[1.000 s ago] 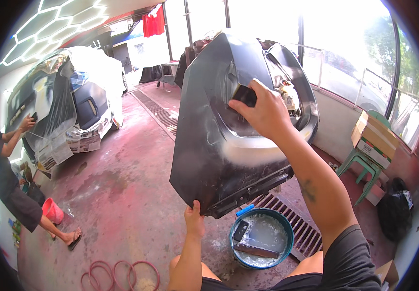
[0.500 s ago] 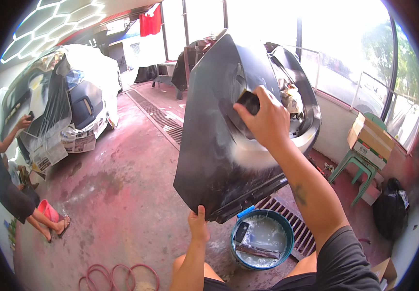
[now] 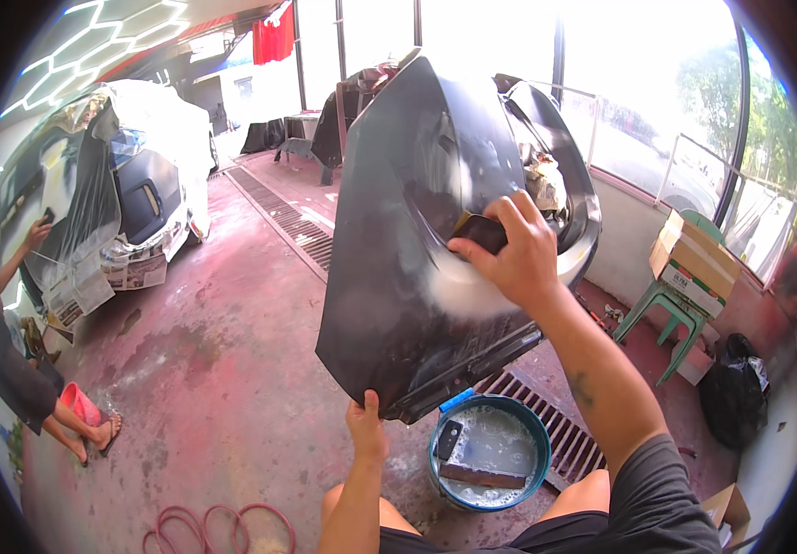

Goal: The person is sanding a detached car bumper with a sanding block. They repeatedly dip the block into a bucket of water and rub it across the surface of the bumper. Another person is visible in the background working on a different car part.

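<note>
A large black car bumper (image 3: 371, 286), with pale grey sanded patches, stands tilted in front of me. My right hand (image 3: 526, 257) is closed around a small dark sanding block (image 3: 480, 234), pressed to the bumper's recessed area just above a whitish patch. At the bumper's lower corner, my left hand (image 3: 368, 432) grips the edge with the thumb up; its other fingers are hidden behind the panel. Below the bumper, between my knees, a blue bucket (image 3: 544, 452) holds cloudy, sudsy water. A black block (image 3: 450, 438) and a long dark bar (image 3: 483, 475) lie in it.
A floor drain grate (image 3: 575, 452) runs beside the bucket. Red hose loops (image 3: 246, 508) lie at the front. On the right, a green stool (image 3: 661, 319) carries a cardboard box (image 3: 694, 263). At left, another person (image 3: 6, 323) works at a covered car (image 3: 163, 129).
My right hand has slid the sanding block down the bumper toward the whitish patch. My left hand keeps its hold on the corner. The whole view has shifted slightly.
</note>
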### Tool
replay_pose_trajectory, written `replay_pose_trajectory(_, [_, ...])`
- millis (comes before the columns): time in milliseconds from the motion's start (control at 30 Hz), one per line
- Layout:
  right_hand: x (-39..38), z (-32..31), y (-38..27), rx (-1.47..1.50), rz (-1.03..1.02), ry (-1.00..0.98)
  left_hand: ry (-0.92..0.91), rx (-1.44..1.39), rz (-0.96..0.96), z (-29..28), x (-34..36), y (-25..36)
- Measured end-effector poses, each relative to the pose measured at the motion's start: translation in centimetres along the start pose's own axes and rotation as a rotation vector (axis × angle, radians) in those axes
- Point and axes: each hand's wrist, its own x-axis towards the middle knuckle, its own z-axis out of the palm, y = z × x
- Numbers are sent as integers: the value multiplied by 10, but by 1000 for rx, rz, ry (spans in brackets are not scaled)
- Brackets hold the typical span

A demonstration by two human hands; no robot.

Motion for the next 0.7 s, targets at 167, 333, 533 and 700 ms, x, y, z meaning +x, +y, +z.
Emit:
replay_pose_trajectory(167, [19, -11, 31, 98, -13, -161, -12, 46, -13, -8, -1, 4])
replay_pose_trajectory(333, [-2, -19, 100, 40, 46, -103, -80, 95, 14, -2, -2, 0])
replay_pose_trajectory(533, [16, 3, 42, 78, 13, -96, -63, 131, 48, -1, -6, -2])
replay_pose_trajectory(700, [-13, -15, 92, 66, -6, -26, -32, 119, 12, 12, -9, -5])
